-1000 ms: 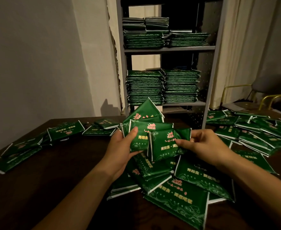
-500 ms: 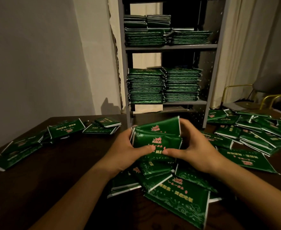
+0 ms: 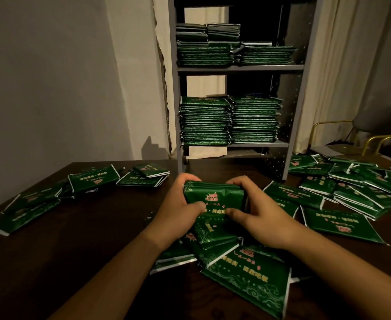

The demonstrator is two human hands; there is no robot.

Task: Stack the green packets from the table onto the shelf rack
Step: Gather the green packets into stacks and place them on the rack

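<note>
My left hand (image 3: 176, 211) and right hand (image 3: 262, 218) clasp a bundle of green packets (image 3: 214, 197); I'd square edges before shelving.

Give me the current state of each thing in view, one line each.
Left hand: grips the bundle's left side.
Right hand: grips its right side.
Bundle: squared up, held above the table pile.
Loose packets: scattered flat on the table.
Rack: two shelves in view hold stacked packets.
Chair: behind the table, unoccupied.

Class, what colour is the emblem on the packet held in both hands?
Red-pink, on the dark green packet; head view.
</note>
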